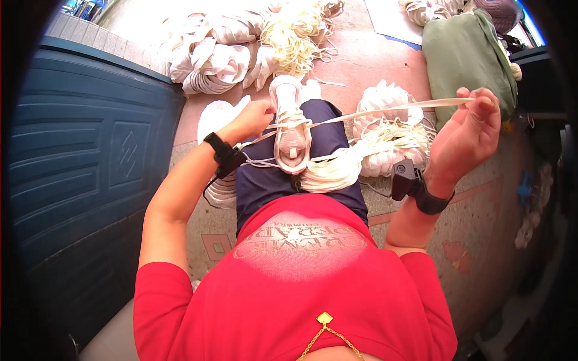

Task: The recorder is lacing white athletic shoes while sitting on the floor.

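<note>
A pale pink and white sneaker (293,141) rests on my lap between my thighs, with a cream shoelace (385,111) threaded through its eyelets. My right hand (472,129) is raised out to the right, thumb and fingers pinched on that lace, which runs taut from the shoe. Close against the shoe's left side, my left hand (256,118) is curled closed; its fingertips are hidden, so what it grips does not show. Loose lace strands hang below it on the left. A hank of cream laces (331,170) lies across my right thigh.
Bundled white shoe pieces (220,60) and a yellowish heap of laces (295,36) lie on the floor ahead. Another tied bundle (385,102) sits right of my knees. Beyond it stands a green sack (466,60). A blue panelled door (90,150) is at left.
</note>
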